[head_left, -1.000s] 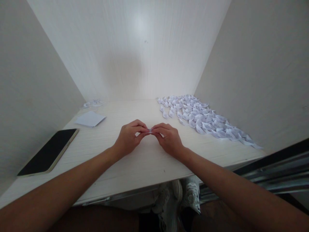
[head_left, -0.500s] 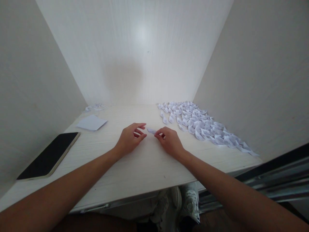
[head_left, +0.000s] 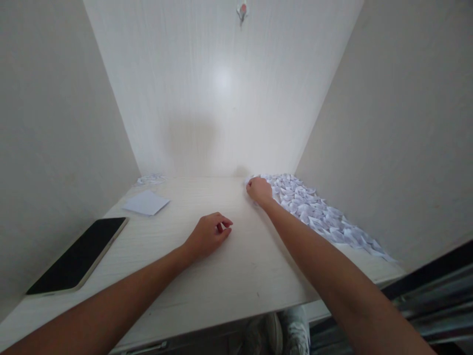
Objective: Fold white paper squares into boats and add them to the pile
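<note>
My left hand (head_left: 210, 234) rests over the middle of the table with its fingers loosely curved. A gap shows between thumb and fingertips, and nothing is in it. Farther back, my right hand (head_left: 259, 190) is closed at the left end of a heap of twisted white paper pieces (head_left: 314, 212). The back of the hand and curled fingers hide whatever may be in its grasp.
A square sheet of white paper (head_left: 146, 202) lies at the left, in front of a small bunch of thin white strips (head_left: 152, 180). Nearer, a dark-screened tablet (head_left: 79, 256) lies along the left wall. Tall panels enclose the table (head_left: 199, 291).
From the table's middle, my right hand has moved back and slightly right to the heap. The small paper piece at its fingertips is no longer visible there. The camera view has tilted up.
</note>
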### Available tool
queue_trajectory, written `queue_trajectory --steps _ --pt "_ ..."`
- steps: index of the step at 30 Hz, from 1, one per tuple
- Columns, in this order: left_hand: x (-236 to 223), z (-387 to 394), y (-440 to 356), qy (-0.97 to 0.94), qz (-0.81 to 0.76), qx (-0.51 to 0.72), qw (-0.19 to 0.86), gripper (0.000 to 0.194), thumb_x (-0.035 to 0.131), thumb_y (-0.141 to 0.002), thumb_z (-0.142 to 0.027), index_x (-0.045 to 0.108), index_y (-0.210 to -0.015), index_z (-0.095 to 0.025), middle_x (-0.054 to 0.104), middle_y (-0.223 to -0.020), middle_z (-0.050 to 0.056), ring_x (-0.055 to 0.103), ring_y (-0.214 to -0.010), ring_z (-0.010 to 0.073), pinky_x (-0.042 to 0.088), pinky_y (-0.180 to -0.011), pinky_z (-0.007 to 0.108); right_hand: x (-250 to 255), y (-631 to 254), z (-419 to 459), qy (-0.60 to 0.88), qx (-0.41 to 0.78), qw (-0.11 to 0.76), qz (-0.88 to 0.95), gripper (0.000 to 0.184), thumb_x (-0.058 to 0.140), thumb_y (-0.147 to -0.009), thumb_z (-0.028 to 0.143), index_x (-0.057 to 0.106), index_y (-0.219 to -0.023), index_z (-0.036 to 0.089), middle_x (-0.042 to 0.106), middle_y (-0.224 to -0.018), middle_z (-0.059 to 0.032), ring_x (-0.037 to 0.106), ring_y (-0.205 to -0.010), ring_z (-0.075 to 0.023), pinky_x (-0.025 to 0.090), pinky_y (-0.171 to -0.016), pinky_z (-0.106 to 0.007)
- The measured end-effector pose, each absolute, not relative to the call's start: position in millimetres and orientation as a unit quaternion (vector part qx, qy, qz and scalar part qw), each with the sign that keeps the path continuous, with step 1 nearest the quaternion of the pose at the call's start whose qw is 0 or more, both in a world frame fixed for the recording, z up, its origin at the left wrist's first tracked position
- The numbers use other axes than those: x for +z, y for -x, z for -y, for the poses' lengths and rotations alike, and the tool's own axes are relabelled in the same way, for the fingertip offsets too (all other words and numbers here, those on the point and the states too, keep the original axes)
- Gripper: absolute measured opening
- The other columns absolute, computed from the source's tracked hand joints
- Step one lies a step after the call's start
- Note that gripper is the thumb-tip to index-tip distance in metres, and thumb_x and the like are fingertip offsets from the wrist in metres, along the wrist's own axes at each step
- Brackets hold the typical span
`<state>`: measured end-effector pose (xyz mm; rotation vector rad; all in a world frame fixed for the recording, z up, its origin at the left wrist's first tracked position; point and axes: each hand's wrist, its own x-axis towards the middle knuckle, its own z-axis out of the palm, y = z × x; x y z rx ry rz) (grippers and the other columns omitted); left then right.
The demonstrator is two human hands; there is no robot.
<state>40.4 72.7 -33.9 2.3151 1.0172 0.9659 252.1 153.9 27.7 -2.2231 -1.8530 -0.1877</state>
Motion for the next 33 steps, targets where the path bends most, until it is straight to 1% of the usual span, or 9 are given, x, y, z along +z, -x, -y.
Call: queue_trajectory --steps 4,9,17,20,23,26,28,30,33 --pt "-33.1 -71.4 -40.6 -0.83 -0.361 0.354 0.235 0.015 0.063 -0.084 -0.018 0.075 -0.093 -0.017 0.072 -0.084 0.005 0.064 -0.066 0.0146 0.051 -0.065 0.028 20.7 -251.2 -180.2 0.776 -0.053 0.106 0.62 0.035 0.046 -0.095 0.02 0.074 -0.115 0.011 0.073 -0.115 -0.0226 0.069 -0.109 -0.0289 0.046 -0.093 -0.037" --pt "-30.8 -69.3 -41.5 -0.836 -0.356 0.345 0.237 0.016 0.063 -0.083 -0.017 0.076 -0.093 -0.017 0.072 -0.085 0.005 0.065 -0.067 0.0153 0.053 -0.068 0.029 3.9 -239.1 -189.9 0.769 -0.072 0.099 0.628 0.036 0.046 -0.095 0.019 0.071 -0.117 0.004 0.069 -0.119 -0.0283 0.06 -0.121 -0.0344 0.035 -0.104 -0.045" --pt "-30.5 -70.1 -40.5 -0.839 -0.357 0.333 0.238 0.016 0.063 -0.083 -0.018 0.076 -0.093 -0.019 0.072 -0.085 0.005 0.065 -0.068 0.0157 0.052 -0.068 0.029 10.8 -242.2 -194.8 0.783 -0.086 0.099 0.608 0.033 0.05 -0.09 0.012 0.071 -0.115 0.004 0.07 -0.115 -0.027 0.058 -0.121 -0.0369 0.032 -0.103 -0.049" --pt "-30.5 -69.1 -40.8 -0.844 -0.354 0.33 0.232 0.015 0.063 -0.083 -0.018 0.076 -0.092 -0.018 0.071 -0.083 0.005 0.065 -0.068 0.0161 0.052 -0.068 0.029 19.5 -237.9 -185.0 0.773 -0.099 0.116 0.615 0.032 0.052 -0.092 0.019 0.071 -0.114 0.005 0.069 -0.115 -0.0261 0.06 -0.118 -0.0365 0.034 -0.101 -0.049" --pt "-31.6 -68.1 -42.2 -0.847 -0.352 0.33 0.225 0.014 0.063 -0.085 -0.019 0.076 -0.09 -0.018 0.071 -0.081 0.004 0.064 -0.067 0.0157 0.052 -0.068 0.029 24.6 -218.9 -158.2 0.735 -0.122 0.155 0.649 0.034 0.047 -0.099 0.031 0.071 -0.115 0.014 0.068 -0.121 -0.0194 0.059 -0.117 -0.031 0.035 -0.101 -0.045" --pt "-30.4 -73.4 -37.6 -0.859 -0.375 0.31 0.163 0.015 0.061 -0.085 -0.017 0.075 -0.09 -0.021 0.072 -0.083 0.003 0.065 -0.069 0.0162 0.052 -0.07 0.029 19.0 -186.6 -107.4 0.592 -0.12 0.282 0.746 0.03 0.048 -0.1 0.034 0.073 -0.1 0.017 0.072 -0.098 -0.0115 0.065 -0.096 -0.0226 0.042 -0.089 -0.037" --pt "-24.9 -84.4 -24.8 -0.863 -0.402 0.288 0.098 0.019 0.061 -0.083 -0.014 0.075 -0.092 -0.022 0.073 -0.09 0.005 0.068 -0.082 0.0201 0.052 -0.08 0.032 9.1 -164.6 -62.8 0.451 -0.112 0.354 0.812 0.027 0.049 -0.099 0.032 0.07 -0.088 0.018 0.071 -0.085 -0.0077 0.064 -0.082 -0.0192 0.044 -0.079 -0.034" --pt "-14.4 -102.1 -1.3 -0.844 -0.448 0.29 0.062 0.015 0.062 -0.084 -0.021 0.076 -0.091 -0.019 0.072 -0.098 0.013 0.066 -0.097 0.0305 0.049 -0.092 0.045 -2.8 -147.9 -17.2 0.294 -0.11 0.359 0.879 0.028 0.051 -0.098 0.033 0.064 -0.076 0.021 0.069 -0.075 -0.0035 0.061 -0.07 -0.0162 0.044 -0.068 -0.031" --pt "6.3 -133.8 49.8 -0.77 -0.601 0.211 -0.032 0.034 0.061 -0.085 -0.038 0.075 -0.108 -0.018 0.071 -0.112 0.017 0.063 -0.111 0.0405 0.044 -0.098 0.057 -17.6 -138.4 34.0 0.113 -0.106 0.284 0.946 0.037 0.051 -0.098 0.04 0.057 -0.067 0.022 0.061 -0.06 0.0029 0.052 -0.051 -0.0127 0.03 -0.048 -0.031"
